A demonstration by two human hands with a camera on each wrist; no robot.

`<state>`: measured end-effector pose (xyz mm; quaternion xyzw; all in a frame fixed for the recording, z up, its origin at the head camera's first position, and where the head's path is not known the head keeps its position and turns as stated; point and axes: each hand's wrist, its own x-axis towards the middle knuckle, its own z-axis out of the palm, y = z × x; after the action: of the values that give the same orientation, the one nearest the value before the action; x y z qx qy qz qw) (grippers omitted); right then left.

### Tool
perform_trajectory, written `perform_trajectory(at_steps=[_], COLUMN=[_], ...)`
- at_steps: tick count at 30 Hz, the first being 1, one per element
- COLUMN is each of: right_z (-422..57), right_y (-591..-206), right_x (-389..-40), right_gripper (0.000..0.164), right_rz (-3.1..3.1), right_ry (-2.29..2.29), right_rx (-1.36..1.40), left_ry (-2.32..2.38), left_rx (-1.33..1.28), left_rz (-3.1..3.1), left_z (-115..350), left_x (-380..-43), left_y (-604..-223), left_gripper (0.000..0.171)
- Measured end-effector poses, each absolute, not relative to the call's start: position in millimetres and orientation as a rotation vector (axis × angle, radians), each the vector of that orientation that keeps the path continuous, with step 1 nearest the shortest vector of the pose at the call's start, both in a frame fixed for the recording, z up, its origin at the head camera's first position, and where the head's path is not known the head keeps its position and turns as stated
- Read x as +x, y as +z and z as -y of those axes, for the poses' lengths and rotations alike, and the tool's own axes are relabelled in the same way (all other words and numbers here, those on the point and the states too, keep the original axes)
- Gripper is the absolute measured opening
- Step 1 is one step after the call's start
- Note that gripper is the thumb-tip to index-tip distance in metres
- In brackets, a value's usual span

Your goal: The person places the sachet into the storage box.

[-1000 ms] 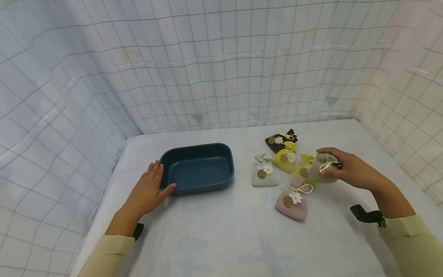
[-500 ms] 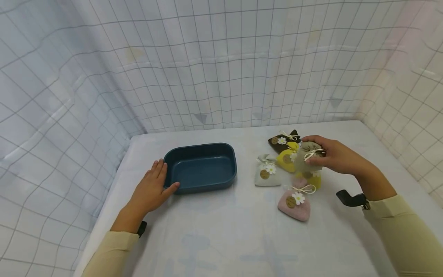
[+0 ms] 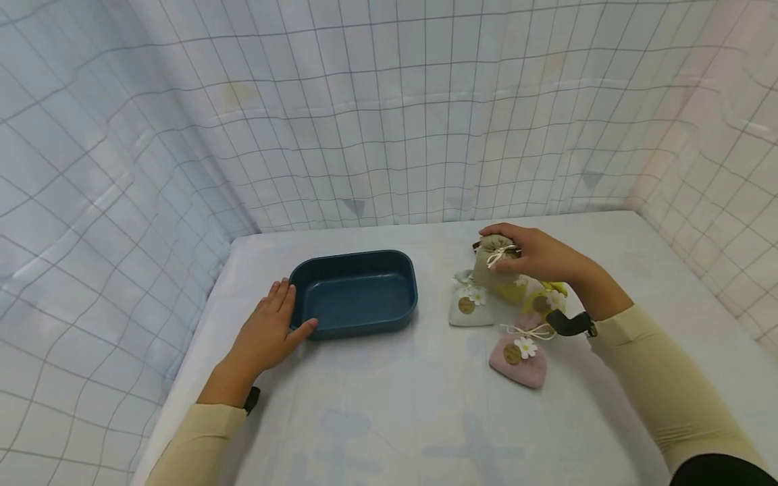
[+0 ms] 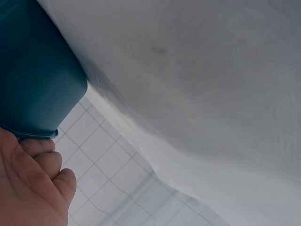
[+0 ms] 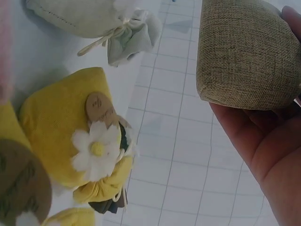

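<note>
My right hand (image 3: 541, 254) grips a beige burlap drawstring pouch (image 3: 489, 264) by its neck, lifted over the other pouches. Its coarse weave fills the upper right of the right wrist view, with fingers curled at its sides. Beneath it lie a pale grey-green pouch (image 3: 469, 307) and a yellow pouch (image 5: 70, 122) with a white flower. At the left, my left hand (image 3: 265, 331) rests against the near left corner of a dark teal rectangular tub (image 3: 358, 329), fingers along its side and thumb at the front rim. The tub has nothing in it.
A second yellow pouch (image 3: 541, 304) and a pink pouch (image 3: 516, 361) lie on the white tabletop (image 3: 377, 405) right of centre. A dark brown pouch (image 5: 107, 206) is mostly hidden behind the yellow one. Grid-patterned white curtains (image 3: 395, 135) surround the table's back and sides.
My right hand has carried the beige pouch leftward across the pouch group, from beyond the right yellow pouch to beside the grey-green one. The left hand stays at the tub.
</note>
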<state>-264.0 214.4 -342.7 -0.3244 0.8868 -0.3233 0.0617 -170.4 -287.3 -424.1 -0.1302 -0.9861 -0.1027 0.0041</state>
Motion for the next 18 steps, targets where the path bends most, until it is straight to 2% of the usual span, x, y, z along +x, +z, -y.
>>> perform_trajectory(at_steps=[18], right_z=[-133], right_y=[-339], right_x=[-307], right_gripper=[0.06], right_rz=[-2.502], right_ry=[-0.953], right_rx=[-1.097], left_ry=[-0.304], left_rx=[-0.407], left_rz=[3.089], left_z=[288], left_x=[-171], left_y=[-423], left_gripper=[0.093])
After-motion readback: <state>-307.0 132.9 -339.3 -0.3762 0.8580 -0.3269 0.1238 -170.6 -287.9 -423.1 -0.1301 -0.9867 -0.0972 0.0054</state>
